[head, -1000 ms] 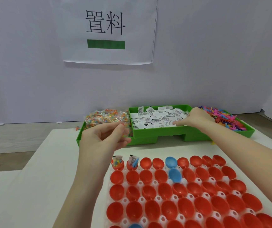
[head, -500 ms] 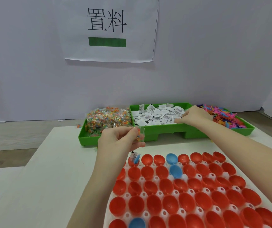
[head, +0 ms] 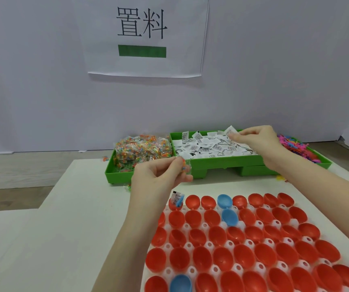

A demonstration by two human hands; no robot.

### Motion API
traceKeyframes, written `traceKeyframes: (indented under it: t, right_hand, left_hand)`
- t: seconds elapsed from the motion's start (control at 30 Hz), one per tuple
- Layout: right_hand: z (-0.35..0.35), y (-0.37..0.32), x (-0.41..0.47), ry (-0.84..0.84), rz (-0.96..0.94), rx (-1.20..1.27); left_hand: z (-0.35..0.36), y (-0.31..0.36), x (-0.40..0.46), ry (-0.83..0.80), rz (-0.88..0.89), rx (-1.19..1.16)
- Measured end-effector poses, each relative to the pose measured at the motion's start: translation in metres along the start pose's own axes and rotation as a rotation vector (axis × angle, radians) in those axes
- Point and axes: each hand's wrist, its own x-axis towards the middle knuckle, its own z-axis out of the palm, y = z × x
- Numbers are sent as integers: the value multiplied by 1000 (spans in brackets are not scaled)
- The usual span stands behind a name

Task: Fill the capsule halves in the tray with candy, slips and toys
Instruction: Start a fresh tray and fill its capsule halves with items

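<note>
Head view: left hand (head: 161,175) pinches a clear candy packet (head: 183,166) between thumb and fingertips, held just above the top-left corner of the capsule tray (head: 260,223), likely lined up to drop into an empty red half. Right hand (head: 258,140) is over the green bin's (head: 222,163) middle compartment, fingers pinching a white slip (head: 230,131) lifted off the slip pile (head: 207,146). Candy heap (head: 142,148) sits in the left compartment, toys (head: 296,144) at right: supplies within reach behind the tray. One filled capsule half (head: 176,202) holds a slip; nearly all the rest look empty, so early in the task.
</note>
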Motion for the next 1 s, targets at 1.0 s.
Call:
traceKeyframes:
  t: [1.0]
  right_hand:
    - [7, -58, -111, -449, -330, 115]
  left_hand:
    - [5, 17, -10, -167, 29, -96]
